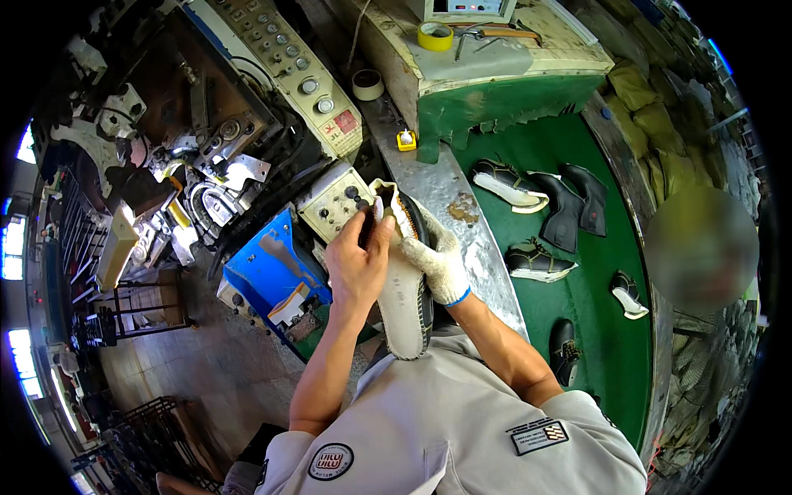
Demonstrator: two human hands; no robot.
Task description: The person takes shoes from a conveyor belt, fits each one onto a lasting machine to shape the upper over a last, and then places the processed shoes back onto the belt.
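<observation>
The person holds a shoe (406, 289) sole-up in front of the chest, above the near edge of the metal-faced bench (462, 223), with its toe pointing away toward the machine's control box (338, 202). The pale insole board faces the camera; the dark upper wraps its rim.

Handling, as a judgement: the shoe appears light, and one hand could carry it. The bottom looks flat and fairly stiff, most likely because a form sits inside, though that cannot be confirmed from this view. The upper's edge looks soft and pliable and would crease or pull out of place under a hard pinch. The safest hold is across the waist and heel sides, where the body is firm, leaving the toe edge free.

Grip state:
- Right hand (437, 256), in a white work glove with a blue cuff: wrapped around the right side of the shoe near the forepart, fingers closed onto it. This hand carries the weight.
- Left hand (359, 260), bare: fingers and thumb drawn together at the toe end, pinching or pressing the upper's edge. Whether they clamp the material or only press on it cannot be told.

On the green conveyor (610, 346) to the right, well apart from the hands, several dark shoes (536, 262) lie on their sides. A yellow tape roll (435, 35) rests at the bench's far end.
</observation>
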